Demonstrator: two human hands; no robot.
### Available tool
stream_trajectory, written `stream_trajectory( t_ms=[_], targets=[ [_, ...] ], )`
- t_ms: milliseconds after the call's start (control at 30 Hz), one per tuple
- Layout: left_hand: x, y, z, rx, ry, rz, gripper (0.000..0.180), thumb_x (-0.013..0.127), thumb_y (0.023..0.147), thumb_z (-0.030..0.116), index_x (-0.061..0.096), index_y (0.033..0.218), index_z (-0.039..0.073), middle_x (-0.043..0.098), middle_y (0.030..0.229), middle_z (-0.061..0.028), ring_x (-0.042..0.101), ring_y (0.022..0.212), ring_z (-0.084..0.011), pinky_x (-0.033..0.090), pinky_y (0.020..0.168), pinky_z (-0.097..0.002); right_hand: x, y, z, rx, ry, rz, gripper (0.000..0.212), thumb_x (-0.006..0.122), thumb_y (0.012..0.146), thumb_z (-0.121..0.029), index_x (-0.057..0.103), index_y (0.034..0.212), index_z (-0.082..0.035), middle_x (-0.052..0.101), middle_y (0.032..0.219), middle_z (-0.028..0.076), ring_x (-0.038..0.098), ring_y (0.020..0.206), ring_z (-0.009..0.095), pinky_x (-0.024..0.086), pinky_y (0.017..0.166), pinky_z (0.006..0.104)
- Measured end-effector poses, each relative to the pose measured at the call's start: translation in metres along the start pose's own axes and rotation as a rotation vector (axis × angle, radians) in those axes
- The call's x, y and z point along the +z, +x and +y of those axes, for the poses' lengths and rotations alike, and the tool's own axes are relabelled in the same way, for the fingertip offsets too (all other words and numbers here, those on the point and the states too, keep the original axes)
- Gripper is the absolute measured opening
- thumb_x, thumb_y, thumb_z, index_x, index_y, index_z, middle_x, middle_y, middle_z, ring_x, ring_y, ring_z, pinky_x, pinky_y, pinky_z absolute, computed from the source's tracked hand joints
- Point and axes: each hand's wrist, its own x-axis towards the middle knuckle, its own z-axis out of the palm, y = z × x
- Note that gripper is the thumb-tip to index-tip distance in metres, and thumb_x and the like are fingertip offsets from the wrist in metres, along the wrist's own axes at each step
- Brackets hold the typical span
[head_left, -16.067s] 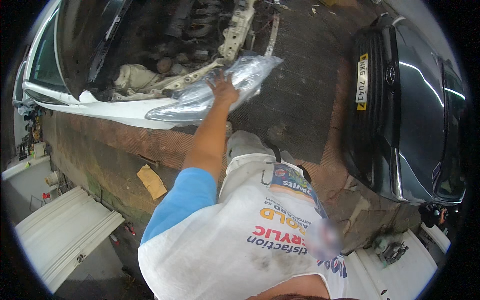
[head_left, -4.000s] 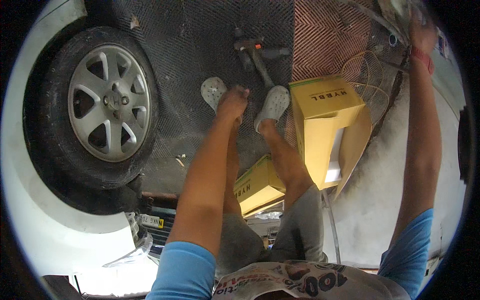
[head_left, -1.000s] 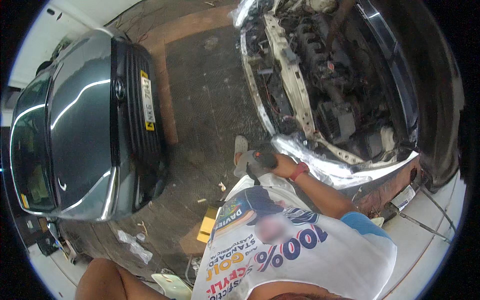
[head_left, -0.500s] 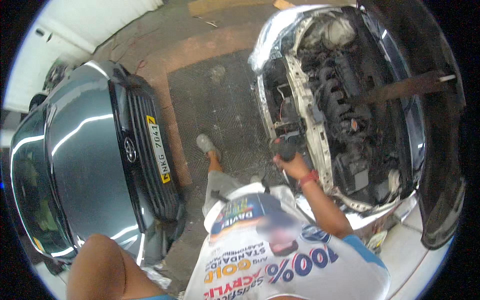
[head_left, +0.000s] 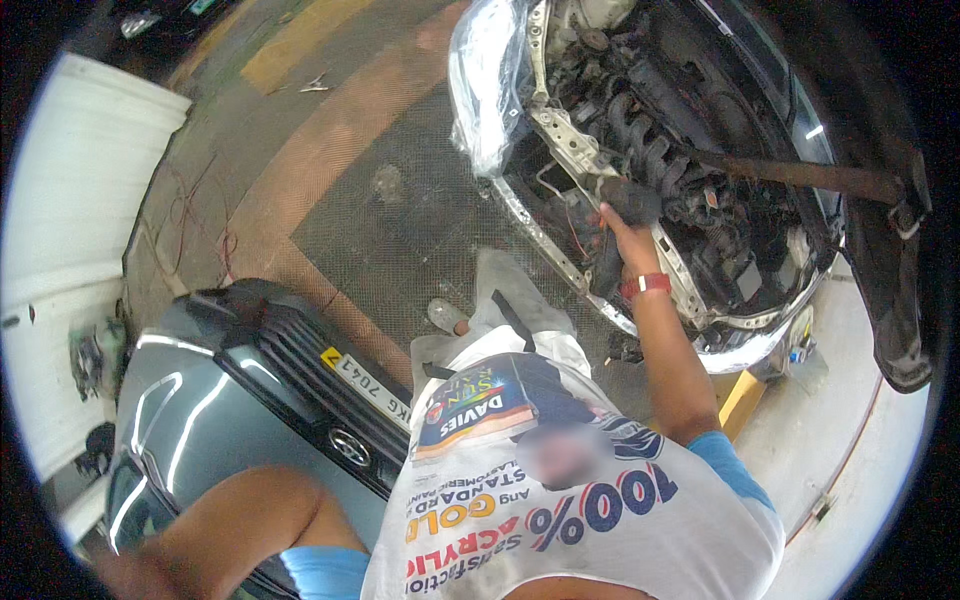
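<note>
My right hand (head_left: 628,243), with a red band at its wrist, is closed around a dark, blunt-ended handheld power tool (head_left: 630,200). Its exact kind is hard to make out. The tool is held over the pale metal crossbar (head_left: 570,140) at the front of an open engine bay; I cannot tell whether it touches. Around and beyond it lie black engine parts (head_left: 640,130). My left arm (head_left: 250,510) is bent out to the lower left, over the dark car's bonnet, and its hand is out of view.
The car with the engine bay has plastic-wrapped front bodywork (head_left: 485,90). A dark parked car (head_left: 210,400) stands close at my left. A dark mesh-patterned floor (head_left: 390,190) lies between them. Red cable (head_left: 225,240) trails near a white panel (head_left: 100,170). A dark strap-like piece (head_left: 890,300) hangs at right.
The view has turned, so the parked car appears lower and the engine bay higher. My right hand and the tool have moved from the bay's front edge to over the crossbar.
</note>
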Motion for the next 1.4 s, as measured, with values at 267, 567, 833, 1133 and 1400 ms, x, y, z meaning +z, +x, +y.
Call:
stream_trajectory(
  t_ms=[267, 567, 833, 1133, 1400],
  targets=[
    [0.174, -0.236, -0.086, -1.37, -0.039, -0.68, 0.029, 0.06, 0.104, 0.023, 0.07, 0.121, 0.001, 0.07, 0.115, -0.0095, 0.062, 0.109, -0.0191, 0.048, 0.098, -0.035, 0.063, 0.145, -0.06, 0.082, -0.156, 0.031, 0.035, 0.074, 0.09, -0.027, 0.071, 0.115, -0.002, 0.077, 0.095, 0.009, 0.07, 0.077, 0.021, 0.053, 0.071, 0.0335],
    [0.125, -0.473, -0.046, -2.131, 0.029, -0.889, 0.04, 0.065, 0.101, 0.03, 0.067, 0.119, -0.005, 0.07, 0.111, -0.0128, 0.063, 0.099, -0.0201, 0.05, 0.09, -0.0343, 0.118, 0.233, -0.122, 0.267, -0.097, -0.174, 0.031, 0.073, 0.089, -0.024, 0.072, 0.11, -0.001, 0.075, 0.088, 0.008, 0.07, 0.065, 0.019, 0.056, 0.058, 0.0343],
    [0.096, -0.545, -0.071, -2.203, 0.037, -1.053, 0.033, 0.065, 0.1, 0.027, 0.069, 0.116, -0.002, 0.07, 0.101, -0.01, 0.063, 0.082, -0.0161, 0.052, 0.073, -0.0316, 0.129, 0.251, -0.125, 0.246, 0.026, -0.166, 0.041, 0.072, 0.09, -0.015, 0.064, 0.129, -0.005, 0.073, 0.101, 0.007, 0.071, 0.082, 0.018, 0.056, 0.055, 0.0326],
    [0.243, -0.504, -0.194, -1.932, -0.004, -1.249, 0.052, 0.064, 0.1, 0.038, 0.063, 0.121, -0.009, 0.068, 0.12, -0.0238, 0.065, 0.111, -0.0339, 0.048, 0.098, -0.0398, 0.139, 0.271, -0.125, 0.024, -0.507, -0.362, 0.053, 0.079, 0.085, -0.018, 0.062, 0.135, -0.011, 0.071, 0.103, 0.004, 0.068, 0.092, 0.018, 0.056, 0.081, 0.0367],
    [0.35, -0.473, -0.282, -1.822, -0.115, -1.318, 0.046, 0.064, 0.1, 0.037, 0.066, 0.117, -0.006, 0.07, 0.104, -0.0165, 0.063, 0.097, -0.0272, 0.048, 0.091, -0.0372, 0.15, 0.246, -0.112, 0.329, -0.556, -0.189, 0.064, 0.084, 0.082, -0.028, 0.06, 0.138, -0.011, 0.068, 0.124, 0.007, 0.063, 0.112, 0.022, 0.049, 0.101, 0.0359]
  ],
)
